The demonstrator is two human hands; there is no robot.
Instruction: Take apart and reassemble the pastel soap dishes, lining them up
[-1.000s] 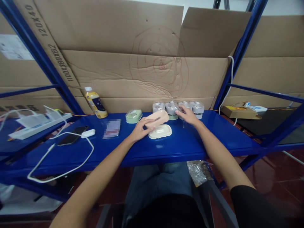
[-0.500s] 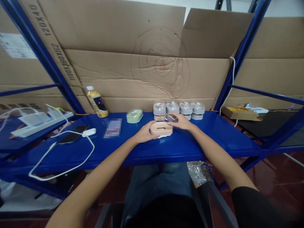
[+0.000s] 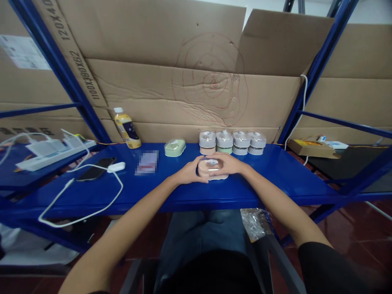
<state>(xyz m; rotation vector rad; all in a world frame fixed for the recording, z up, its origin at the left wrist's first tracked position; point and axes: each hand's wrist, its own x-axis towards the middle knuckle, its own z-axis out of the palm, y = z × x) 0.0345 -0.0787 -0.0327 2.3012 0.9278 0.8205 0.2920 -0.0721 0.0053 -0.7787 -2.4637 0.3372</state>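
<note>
Between my two hands, a beige-pink oval box with a clear lid on top rests near the middle of the blue table. My left hand curves around its left side. My right hand grips the right side and the rim of the lid. Just behind stand several clear-topped boxes in a row, with pink, green and grey bases. A single pale green box of similar shape sits to the left.
On the left are a yellow-labelled bottle, a blurred-out card, a phone, a white cable and a power strip. Blue posts and a cardboard wall bound the table. An open carton lies at right.
The clear lid that my right hand held above the box now sits over its slotted top. My right hand has come down and closed around the box's right side.
</note>
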